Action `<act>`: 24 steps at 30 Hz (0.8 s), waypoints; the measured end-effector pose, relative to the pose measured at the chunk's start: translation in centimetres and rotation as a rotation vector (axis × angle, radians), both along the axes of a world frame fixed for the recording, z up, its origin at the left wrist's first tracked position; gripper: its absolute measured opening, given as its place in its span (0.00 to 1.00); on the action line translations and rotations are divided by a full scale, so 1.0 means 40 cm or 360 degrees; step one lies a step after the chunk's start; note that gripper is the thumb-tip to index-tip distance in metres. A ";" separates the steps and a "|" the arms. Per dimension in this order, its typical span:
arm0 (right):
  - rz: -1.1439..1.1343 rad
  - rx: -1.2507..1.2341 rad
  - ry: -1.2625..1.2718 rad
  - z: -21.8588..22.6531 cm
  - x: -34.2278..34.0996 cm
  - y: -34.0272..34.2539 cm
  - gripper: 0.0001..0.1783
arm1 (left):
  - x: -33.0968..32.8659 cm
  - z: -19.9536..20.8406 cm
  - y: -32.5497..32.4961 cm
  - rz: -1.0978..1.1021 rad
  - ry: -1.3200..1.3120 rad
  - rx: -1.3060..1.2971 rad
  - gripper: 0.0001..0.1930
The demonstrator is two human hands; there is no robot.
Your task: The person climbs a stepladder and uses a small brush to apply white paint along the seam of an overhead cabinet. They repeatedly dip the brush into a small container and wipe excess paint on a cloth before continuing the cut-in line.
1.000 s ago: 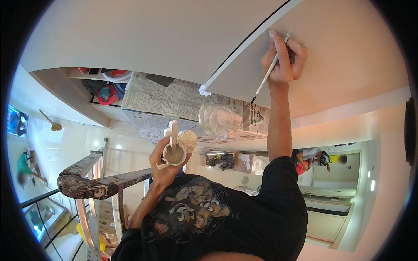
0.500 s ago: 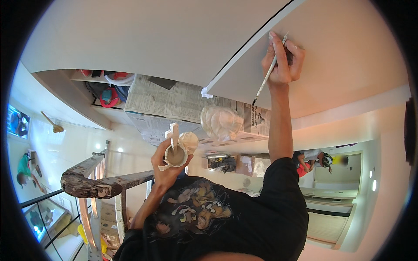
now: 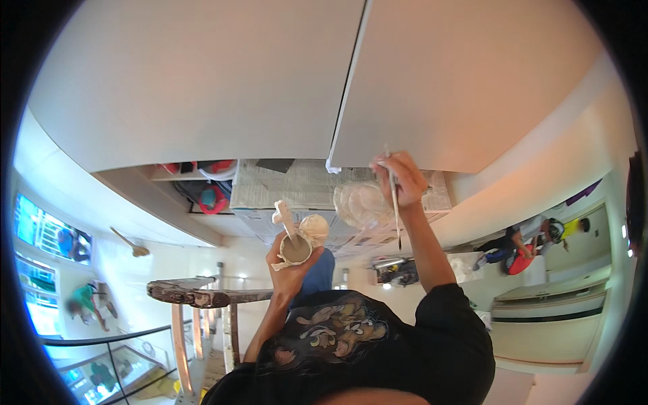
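Observation:
My left hand [image 3: 282,271] is wrapped round a small cup [image 3: 297,251] of greyish-beige paint, its rim crusted. A pale, paint-caked stick [image 3: 283,214] stands tilted in the cup, and an off-white wad [image 3: 314,229] sits at its far edge. In my right hand [image 3: 405,181] is a thin paintbrush [image 3: 395,206], its dark bristle end hanging toward me. This hand is near the lower edge of the right pale cabinet panel [image 3: 459,81]; contact cannot be made out. A dark gap parts it from the left panel [image 3: 202,74].
Newspaper [image 3: 270,185] covers a surface below the panels, with a crumpled translucent plastic bag [image 3: 366,204] on it. An open compartment [image 3: 202,192] holds assorted items. A paint-stained ladder [image 3: 209,295] stands at left. Other people [image 3: 530,239] are at the far right and left.
My right hand has come down from the face of the right panel to near its lower edge, brush still held. The view has shifted; my left hand still holds the cup.

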State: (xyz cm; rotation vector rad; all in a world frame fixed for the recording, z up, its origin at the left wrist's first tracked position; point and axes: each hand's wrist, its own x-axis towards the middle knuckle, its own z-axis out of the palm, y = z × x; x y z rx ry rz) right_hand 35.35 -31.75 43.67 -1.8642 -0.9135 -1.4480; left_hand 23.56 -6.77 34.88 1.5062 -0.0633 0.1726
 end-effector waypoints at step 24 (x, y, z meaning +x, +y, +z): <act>0.0834 -0.1174 0.2072 -0.069 -0.211 0.049 0.11 | -0.114 0.084 0.027 -0.0885 0.0023 -0.0181 0.30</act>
